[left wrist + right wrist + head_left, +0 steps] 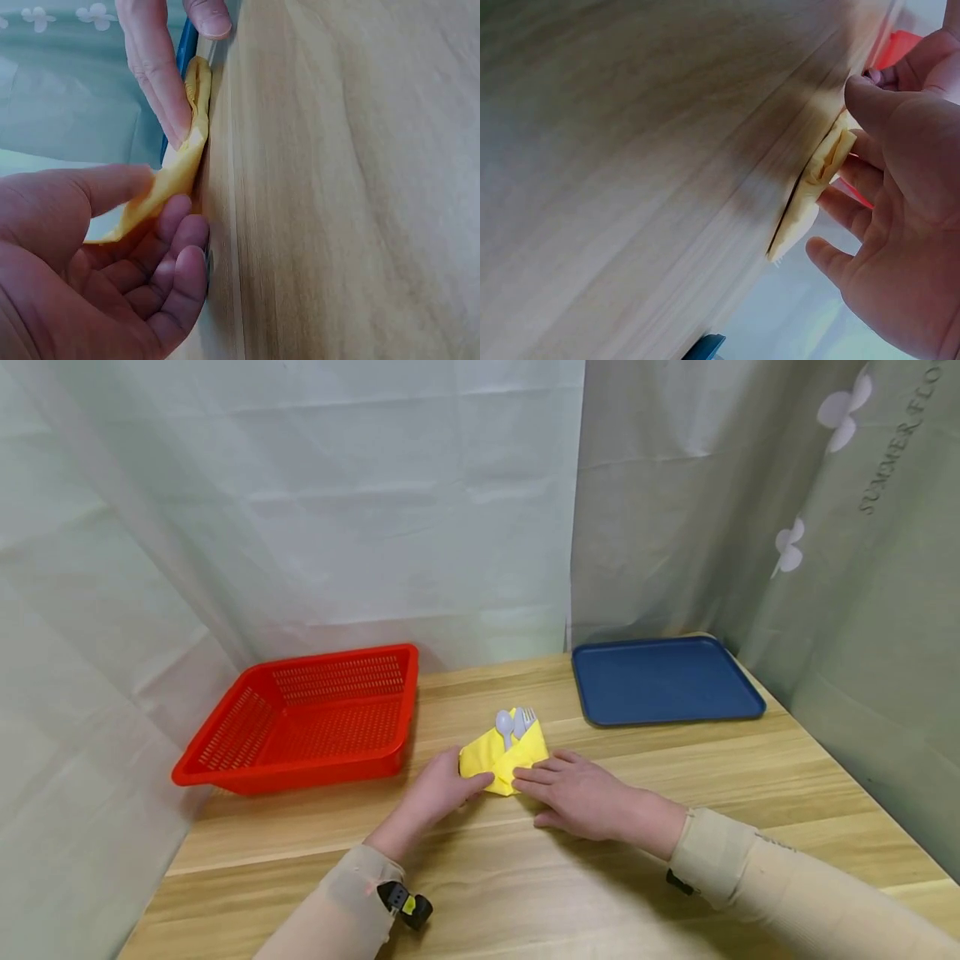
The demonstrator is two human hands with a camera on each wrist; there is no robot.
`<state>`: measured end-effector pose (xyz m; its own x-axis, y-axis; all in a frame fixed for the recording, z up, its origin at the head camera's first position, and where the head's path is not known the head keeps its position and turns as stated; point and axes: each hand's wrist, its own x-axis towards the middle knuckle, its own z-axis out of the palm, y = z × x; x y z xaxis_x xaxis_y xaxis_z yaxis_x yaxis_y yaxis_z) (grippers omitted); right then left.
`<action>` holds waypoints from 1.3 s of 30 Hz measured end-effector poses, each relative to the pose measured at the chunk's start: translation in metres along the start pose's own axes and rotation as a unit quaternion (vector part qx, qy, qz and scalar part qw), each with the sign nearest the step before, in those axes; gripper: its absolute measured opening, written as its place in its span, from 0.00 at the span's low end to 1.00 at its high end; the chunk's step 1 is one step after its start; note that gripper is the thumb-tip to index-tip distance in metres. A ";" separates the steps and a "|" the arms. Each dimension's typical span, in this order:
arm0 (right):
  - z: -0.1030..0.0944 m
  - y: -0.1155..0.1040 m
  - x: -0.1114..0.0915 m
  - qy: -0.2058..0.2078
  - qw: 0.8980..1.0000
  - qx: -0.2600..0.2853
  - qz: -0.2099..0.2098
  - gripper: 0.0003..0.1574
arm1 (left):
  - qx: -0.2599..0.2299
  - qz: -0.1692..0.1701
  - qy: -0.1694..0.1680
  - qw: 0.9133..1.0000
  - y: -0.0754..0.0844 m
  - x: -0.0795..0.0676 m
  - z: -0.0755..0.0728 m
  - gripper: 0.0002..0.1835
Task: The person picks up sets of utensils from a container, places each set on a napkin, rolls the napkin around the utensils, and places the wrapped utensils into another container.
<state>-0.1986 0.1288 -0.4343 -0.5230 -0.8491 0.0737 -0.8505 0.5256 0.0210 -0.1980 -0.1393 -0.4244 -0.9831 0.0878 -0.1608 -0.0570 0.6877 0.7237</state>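
Note:
A yellow napkin [487,753] lies folded on the table, wrapped round a pale plastic spoon [505,724], a knife [519,723] and a fork [528,717] whose heads stick out at the far end. My left hand [444,789] pinches the napkin's left side, thumb on top and fingers under it, as the left wrist view shows. From the right, my right hand [581,795] rests its fairly straight fingers on the napkin's folded flap. In the right wrist view the right thumb stands apart from the yellow cloth [810,187].
To the left stands a red plastic basket [300,772] with slotted walls. A blue tray [667,681] lies at the back right of the wooden table [480,893]. Pale curtains [420,510] hang close behind the table and along both sides.

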 end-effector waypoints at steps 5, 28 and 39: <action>0.000 0.001 0.000 0.002 1.000 0.003 -0.001 0.38 | 0.017 0.023 0.011 1.000 0.005 -0.002 0.000 0.13; 0.002 0.002 0.000 0.008 1.000 0.008 -0.005 0.40 | -0.238 -0.035 -0.021 0.971 0.020 0.009 0.023 0.12; 0.003 0.010 0.000 0.016 0.998 0.069 0.001 0.35 | -0.231 -0.012 -0.014 0.973 0.019 0.011 0.026 0.10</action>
<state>-0.2075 0.1342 -0.4374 -0.5240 -0.8451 0.1062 -0.8507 0.5129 -0.1154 -0.2050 -0.1067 -0.4295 -0.9755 0.1003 -0.1958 -0.1591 0.2936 0.9426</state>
